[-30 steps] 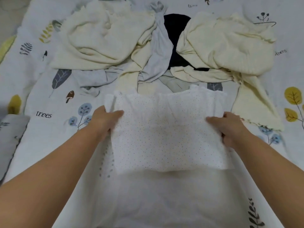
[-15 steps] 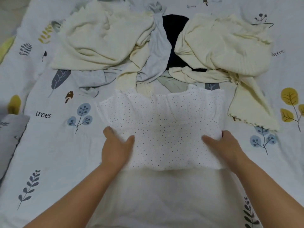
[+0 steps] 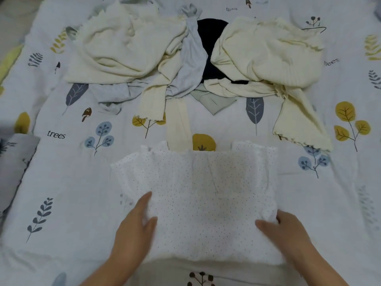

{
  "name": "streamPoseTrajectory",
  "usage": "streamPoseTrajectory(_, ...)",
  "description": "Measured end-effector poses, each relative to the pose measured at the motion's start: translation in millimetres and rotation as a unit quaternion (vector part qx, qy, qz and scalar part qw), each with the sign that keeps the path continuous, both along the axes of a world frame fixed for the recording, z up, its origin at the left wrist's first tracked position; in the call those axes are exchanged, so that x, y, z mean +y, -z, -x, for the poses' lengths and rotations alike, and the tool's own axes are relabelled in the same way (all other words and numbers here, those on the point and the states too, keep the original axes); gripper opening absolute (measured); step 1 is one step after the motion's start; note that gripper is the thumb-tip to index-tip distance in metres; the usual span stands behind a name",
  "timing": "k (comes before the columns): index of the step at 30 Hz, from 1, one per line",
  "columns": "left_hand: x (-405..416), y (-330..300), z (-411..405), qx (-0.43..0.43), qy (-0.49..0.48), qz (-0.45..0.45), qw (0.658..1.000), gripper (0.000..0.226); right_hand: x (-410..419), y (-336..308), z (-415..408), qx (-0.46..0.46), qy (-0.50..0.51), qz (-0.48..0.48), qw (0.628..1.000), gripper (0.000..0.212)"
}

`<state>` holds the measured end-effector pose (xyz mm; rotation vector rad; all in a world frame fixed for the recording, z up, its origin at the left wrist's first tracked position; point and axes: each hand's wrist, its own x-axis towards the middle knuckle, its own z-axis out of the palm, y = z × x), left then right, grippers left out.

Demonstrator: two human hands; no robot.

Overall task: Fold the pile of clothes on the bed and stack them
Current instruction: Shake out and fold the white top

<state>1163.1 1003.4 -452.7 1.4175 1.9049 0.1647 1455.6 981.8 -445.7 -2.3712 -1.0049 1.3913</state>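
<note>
A folded white dotted garment [image 3: 206,193] lies flat on the bedsheet just in front of me. My left hand [image 3: 135,228] holds its lower left edge, with fabric bunched between thumb and fingers. At the lower right edge my right hand [image 3: 283,230] pinches the cloth, thumb on top. Farther back sits the unfolded pile: a cream sweater [image 3: 123,48] on the left, another cream sweater [image 3: 268,52] on the right, a pale grey garment [image 3: 192,56] and a dark navy one [image 3: 210,42] between them, and a pale green piece [image 3: 212,101] underneath.
The bed has a white sheet [image 3: 68,182] printed with leaves and the word "trees". A grey printed pillow [image 3: 14,162] lies at the left edge. Cream sleeves [image 3: 179,124] hang from the pile toward the folded garment.
The dotted garment has slid toward me, away from the pile, uncovering sheet and cream sleeves. Both hands have moved from its upper sides down to its lower corners.
</note>
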Motion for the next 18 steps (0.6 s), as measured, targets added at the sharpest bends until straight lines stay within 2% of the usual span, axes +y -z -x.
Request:
streamPoseTrajectory(2, 2.2, 3.4, -1.0, 0.068, 0.009, -0.021, 0.997, 0.064, -1.1, 0.0, 2.0, -0.045, -0.008, -0.026, 0.999, 0.011)
streamPoseTrajectory(4, 8.8, 6.7, -5.3, 0.159, 0.070, -0.072, 0.982, 0.068, 2.3, 0.5, 1.0, -0.024, 0.044, -0.058, 0.997, 0.013)
streamPoseTrajectory(7, 15.3, 10.9, -12.9, 0.226, 0.197, -0.172, 0.938, 0.077, 12.5, -3.6, -3.3, 0.121, 0.165, -0.028, 0.979, 0.010)
streamPoseTrajectory(9, 16.3, 12.7, -15.6, 0.233, 0.302, -0.163, 0.910, 0.079, 19.4, -10.3, -5.6, 0.204, 0.190, 0.012, 0.960, 0.009)
streamPoseTrajectory(11, 17.4, 13.0, -17.8, 0.211, 0.330, -0.121, 0.912, 0.068, 24.3, -19.3, -3.1, 0.230, 0.165, 0.006, 0.959, 0.012)
streamPoseTrajectory(15, 25.3, 1.0, -27.9, 0.137, 0.244, -0.088, 0.956, 0.054, 34.5, -46.0, 24.5, 0.164, 0.085, -0.104, 0.977, 0.025)
streamPoseTrajectory(17, 32.1, -13.6, -31.4, -0.021, 0.173, -0.079, 0.981, 0.040, 38.6, -60.8, 48.8, 0.102, 0.039, -0.158, 0.981, 0.022)
streamPoseTrajectory(18, 35.7, -23.4, -33.2, -0.119, 0.135, -0.054, 0.982, 0.033, 39.6, -66.8, 63.5, 0.076, 0.018, -0.177, 0.981, 0.020)
